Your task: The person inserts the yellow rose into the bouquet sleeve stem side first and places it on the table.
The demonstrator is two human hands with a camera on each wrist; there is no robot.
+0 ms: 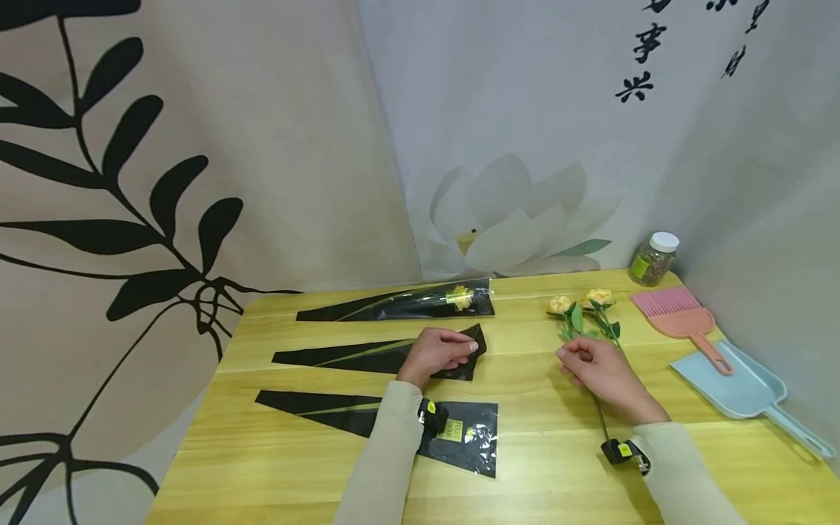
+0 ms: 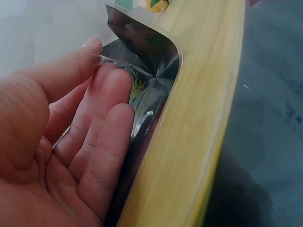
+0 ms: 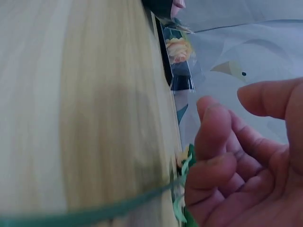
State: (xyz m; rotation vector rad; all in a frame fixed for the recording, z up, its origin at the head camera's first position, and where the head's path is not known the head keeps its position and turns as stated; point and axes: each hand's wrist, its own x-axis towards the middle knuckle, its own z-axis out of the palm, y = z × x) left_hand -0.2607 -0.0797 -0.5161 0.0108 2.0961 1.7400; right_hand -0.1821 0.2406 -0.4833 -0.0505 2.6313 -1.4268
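Observation:
My left hand point(image 1: 438, 354) pinches the clear film at the wide end of the middle black flower sleeve point(image 1: 387, 362). In the left wrist view, thumb and forefinger grip that film while the sleeve's dark corner point(image 2: 147, 45) stands up beyond the fingertips. My right hand point(image 1: 607, 375) is over the stems of two yellow roses point(image 1: 599, 297) lying on the table. Its fingers are loosely curled, with a gap between thumb and forefinger and nothing held, as the right wrist view shows. A green stem point(image 3: 94, 213) runs just below those fingers.
Behind lies a black sleeve point(image 1: 407, 306) with a yellow rose inside; a flat one with a yellow label point(image 1: 451, 430) lies in front, partly under my left forearm. A white-lidded jar point(image 1: 652, 259), pink brush point(image 1: 685, 321) and blue dustpan point(image 1: 738, 383) are at right on the wooden table point(image 1: 223, 452).

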